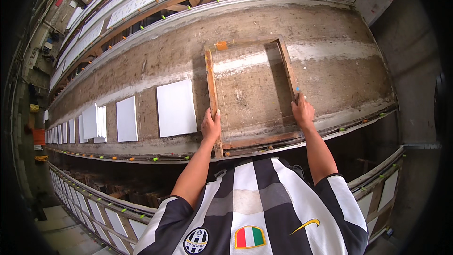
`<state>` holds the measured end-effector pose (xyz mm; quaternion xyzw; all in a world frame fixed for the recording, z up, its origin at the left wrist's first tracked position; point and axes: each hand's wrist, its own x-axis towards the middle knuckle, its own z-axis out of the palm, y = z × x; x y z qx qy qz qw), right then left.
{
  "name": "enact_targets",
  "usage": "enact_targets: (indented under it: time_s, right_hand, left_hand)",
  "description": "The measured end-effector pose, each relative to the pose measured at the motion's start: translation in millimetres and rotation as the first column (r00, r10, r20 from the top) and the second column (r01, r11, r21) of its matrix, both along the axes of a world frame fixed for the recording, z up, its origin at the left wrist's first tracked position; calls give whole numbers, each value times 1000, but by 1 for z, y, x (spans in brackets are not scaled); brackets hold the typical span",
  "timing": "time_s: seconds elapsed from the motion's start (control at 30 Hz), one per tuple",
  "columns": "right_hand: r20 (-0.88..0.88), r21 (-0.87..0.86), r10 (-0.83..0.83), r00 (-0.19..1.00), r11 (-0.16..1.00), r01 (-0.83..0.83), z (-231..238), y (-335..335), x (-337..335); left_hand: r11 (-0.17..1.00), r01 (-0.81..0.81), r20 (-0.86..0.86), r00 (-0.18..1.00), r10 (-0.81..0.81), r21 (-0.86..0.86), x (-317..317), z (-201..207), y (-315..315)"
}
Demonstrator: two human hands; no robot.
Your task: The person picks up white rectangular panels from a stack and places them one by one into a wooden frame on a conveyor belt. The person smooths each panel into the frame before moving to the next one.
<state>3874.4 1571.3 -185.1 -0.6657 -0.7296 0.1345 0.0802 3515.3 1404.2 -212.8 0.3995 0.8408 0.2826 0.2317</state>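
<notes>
A rectangular wooden frame is tilted over the long table in front of me. The table's brown surface shows through its middle; whether a thin mesh is stretched there I cannot tell. My left hand is closed round the frame's left bar near its lower end. My right hand grips the right bar, just below a small blue mark. An orange patch sits at the frame's far left corner. Left of the frame, a white sheet lies flat on the table.
More white sheets lie in a row to the left, with a small stack among them. Green and orange pegs line the table's edge rail. Parallel tables with sheets stand beyond and behind me. A grey wall rises at right.
</notes>
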Motion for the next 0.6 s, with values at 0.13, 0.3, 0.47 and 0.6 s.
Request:
enact_targets:
  time_s: [0.13, 0.3, 0.47, 0.6]
  right_hand:
    - [10, -15, 9, 1000, 1000, -9, 5, 0, -2]
    - [-29, 3, 11, 1000, 1000, -10, -1, 3, 6]
    - [-33, -77, -27, 999, 997, 24, 7, 4, 1]
    - [-24, -52, -48, 999, 998, 47, 5, 3, 1]
  left_hand:
    - [999, -26, -5, 1000, 26, -21, 6, 5, -1]
    - [999, -48, -31, 998, 47, -24, 18, 7, 2]
    - [997, -29, -42, 999, 27, -67, 12, 0, 0]
    - [1000, -19, -77, 997, 17, -24, 13, -1, 0]
